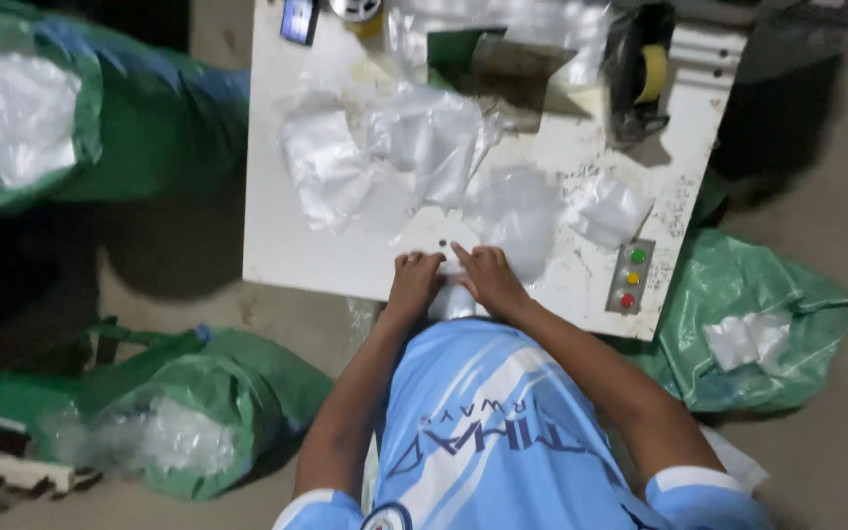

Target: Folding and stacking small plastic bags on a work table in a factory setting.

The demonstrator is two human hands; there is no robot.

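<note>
Several crumpled clear plastic bags (385,157) lie spread over the white worktable (287,245), crowding the middle of its top. At the near edge both hands meet on a small clear plastic piece (451,294) that hangs just over the table edge, against the person's body. Left hand (414,280): fingers curled, tips pressing on the table edge and the plastic. Right hand (488,275): fingers bent, index stretched forward onto the tabletop, palm over the plastic. Whether either hand actually pinches the plastic cannot be told; the piece is mostly hidden between them.

Right of the hands, set into the tabletop, a grey control panel (630,277) with green, yellow and red buttons. Another loose bag (612,211) lies just beyond it. At the far right of the table, a roll of yellowish tape (652,74) in a dark holder. A dark phone-like object (299,20) sits at the far left corner.

Containers: three green sacks stand on the floor.
- sack at upper left (149,118), white plastic showing at its mouth.
- sack at lower left (238,393), open, filled with clear plastic.
- sack at right (738,294), open, a few clear bags inside.
</note>
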